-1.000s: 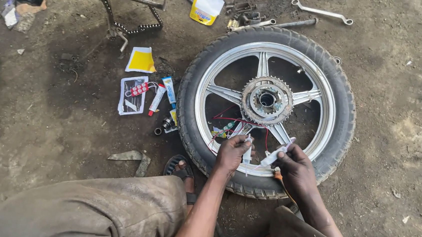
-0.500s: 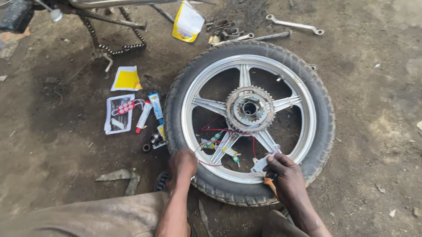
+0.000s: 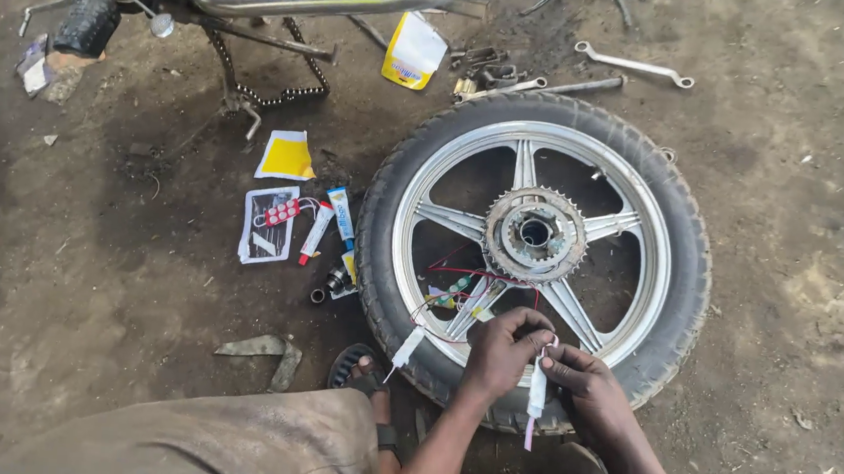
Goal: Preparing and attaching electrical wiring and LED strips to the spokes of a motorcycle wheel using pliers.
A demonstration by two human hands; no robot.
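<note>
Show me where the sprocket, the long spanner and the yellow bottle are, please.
sprocket [image 3: 535, 234]: head view, on its hub at the wheel's middle.
long spanner [image 3: 634, 65]: head view, on the middle of its shaft.
yellow bottle [image 3: 413, 52]: head view, on its white face.

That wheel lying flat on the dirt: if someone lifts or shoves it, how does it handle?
The wheel looks heavy for its size: metal spoked rim, thick tyre, sprocket on the hub. Lying flat, it probably won't roll or tip. A push would likely drag, since rubber tread sits on rough dirt. Stiff, not floppy.
</note>
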